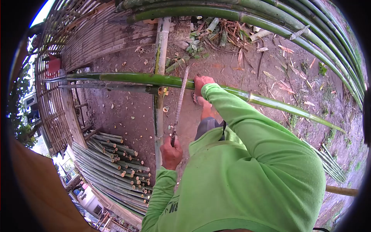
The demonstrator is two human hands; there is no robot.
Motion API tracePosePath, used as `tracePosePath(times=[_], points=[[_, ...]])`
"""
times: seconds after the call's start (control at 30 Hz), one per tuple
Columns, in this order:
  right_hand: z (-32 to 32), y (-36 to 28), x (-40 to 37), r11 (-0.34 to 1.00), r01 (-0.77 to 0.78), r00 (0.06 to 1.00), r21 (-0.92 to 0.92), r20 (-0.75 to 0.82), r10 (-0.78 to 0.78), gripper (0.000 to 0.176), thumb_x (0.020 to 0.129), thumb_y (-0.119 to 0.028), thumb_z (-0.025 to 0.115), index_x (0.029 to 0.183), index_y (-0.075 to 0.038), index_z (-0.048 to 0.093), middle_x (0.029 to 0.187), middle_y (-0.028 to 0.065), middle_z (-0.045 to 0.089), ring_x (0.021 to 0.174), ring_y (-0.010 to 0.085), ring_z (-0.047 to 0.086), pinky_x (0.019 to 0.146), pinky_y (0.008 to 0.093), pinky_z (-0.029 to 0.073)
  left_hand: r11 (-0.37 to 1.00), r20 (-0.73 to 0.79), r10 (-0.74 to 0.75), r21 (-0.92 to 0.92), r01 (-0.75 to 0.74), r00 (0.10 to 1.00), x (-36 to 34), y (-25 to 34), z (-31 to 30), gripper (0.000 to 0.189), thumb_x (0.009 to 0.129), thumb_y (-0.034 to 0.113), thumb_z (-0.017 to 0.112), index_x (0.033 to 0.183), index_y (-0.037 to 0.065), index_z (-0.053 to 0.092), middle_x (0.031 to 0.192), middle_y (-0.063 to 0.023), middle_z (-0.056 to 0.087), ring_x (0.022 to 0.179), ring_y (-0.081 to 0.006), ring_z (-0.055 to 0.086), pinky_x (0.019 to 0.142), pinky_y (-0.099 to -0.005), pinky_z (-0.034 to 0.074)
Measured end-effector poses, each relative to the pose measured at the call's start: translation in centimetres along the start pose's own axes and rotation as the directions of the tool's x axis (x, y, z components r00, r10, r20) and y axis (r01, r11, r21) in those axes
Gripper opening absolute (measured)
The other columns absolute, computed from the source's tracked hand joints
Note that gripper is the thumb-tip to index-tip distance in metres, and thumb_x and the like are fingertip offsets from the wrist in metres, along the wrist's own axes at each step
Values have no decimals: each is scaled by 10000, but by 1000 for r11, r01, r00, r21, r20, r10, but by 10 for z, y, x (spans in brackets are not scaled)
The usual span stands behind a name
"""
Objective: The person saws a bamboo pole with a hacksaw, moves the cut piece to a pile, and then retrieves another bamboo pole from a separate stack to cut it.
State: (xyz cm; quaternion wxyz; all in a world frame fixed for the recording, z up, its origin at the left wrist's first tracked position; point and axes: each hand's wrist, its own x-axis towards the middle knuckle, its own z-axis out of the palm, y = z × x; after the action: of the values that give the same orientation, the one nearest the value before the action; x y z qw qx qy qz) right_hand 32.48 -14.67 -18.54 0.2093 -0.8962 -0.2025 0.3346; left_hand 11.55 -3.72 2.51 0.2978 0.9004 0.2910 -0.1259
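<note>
My left hand point(171, 153) is closed round the dark handle of a hand saw point(180, 98). The saw's long, narrow, mottled blade points away from me and lies across a green bamboo pole point(139, 78). Just right of the blade, my right hand point(203, 83) is wrapped over the same pole. The pole runs crosswise in front of me, above a paler upright-running bamboo pole point(162, 42). A shorter, darker bamboo piece point(131, 88) with a cut end lies alongside it on the left. My bare foot point(198, 99) shows below my right hand.
Long green bamboo poles point(224, 13) curve along the top and right. A stack of cut bamboo point(112, 166) lies at lower left, near a slatted bamboo frame point(54, 112). A red object point(53, 65) is at that frame. Leaves and bamboo scraps point(286, 83) litter the dirt ground.
</note>
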Motion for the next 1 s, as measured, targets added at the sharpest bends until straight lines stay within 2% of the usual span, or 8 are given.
tracePosePath(times=[0.17,0.4,0.5,0.53,0.67,0.77,0.9,1.0], points=[[10,-3,-9,999,-22,997,-28,-75,20,172,809,-141,544,934,-50,619,902,204,680,884,336,677,763,434,538,979,-64,191,90,-185,980,106,22,60,272,925,231,518,792,-1,564,689,-248,582,664,-445,586,545,-457,434],[-1,-2,-3,1000,-9,1000,-20,29,10,242,801,-144,546,1005,-35,619,996,204,670,955,319,663,803,423,532,999,34,-38,20,37,999,-8,19,-18,216,890,170,554,749,12,508,562,-195,515,546,-391,585,495,-448,418],[5,1,1,1000,-17,1000,-5,-20,17,208,786,-144,562,960,-54,629,920,194,682,891,339,674,774,433,532,999,16,18,41,-18,1000,-2,32,-20,215,891,165,552,748,11,507,551,-188,509,529,-387,580,483,-444,415],[-3,4,3,1000,9,1000,-3,11,-9,213,770,-149,576,953,-47,621,902,198,681,876,343,677,768,437,534,999,25,-35,16,35,999,6,29,-14,218,895,170,550,750,11,511,548,-203,510,544,-403,581,487,-454,414],[16,3,0,999,10,998,42,-66,-8,198,743,-152,599,916,-63,637,863,192,682,849,347,679,751,439,538,984,8,119,130,-119,993,146,34,79,311,927,274,515,837,-17,579,706,-265,586,691,-461,586,582,-500,447],[-3,0,-1,1000,11,999,-24,53,-10,243,771,-131,564,984,-45,643,905,203,686,908,338,677,786,419,542,964,-108,259,93,-249,960,157,28,84,279,920,244,538,799,-4,577,664,-240,567,643,-437,579,541,-476,426],[-18,-7,0,999,-42,993,-34,108,45,240,744,-124,589,956,-46,669,937,195,687,917,327,677,795,405,546,999,66,-21,41,18,998,16,35,-7,226,901,191,544,774,4,530,594,-221,542,583,-422,587,508,-483,421],[-12,-6,-1,1000,-16,995,-18,100,18,258,743,-123,586,976,-44,665,944,190,687,919,320,678,794,405,548,995,72,-71,72,66,995,-20,37,-27,216,895,181,558,765,15,510,580,-202,536,577,-409,594,496,-474,423]])
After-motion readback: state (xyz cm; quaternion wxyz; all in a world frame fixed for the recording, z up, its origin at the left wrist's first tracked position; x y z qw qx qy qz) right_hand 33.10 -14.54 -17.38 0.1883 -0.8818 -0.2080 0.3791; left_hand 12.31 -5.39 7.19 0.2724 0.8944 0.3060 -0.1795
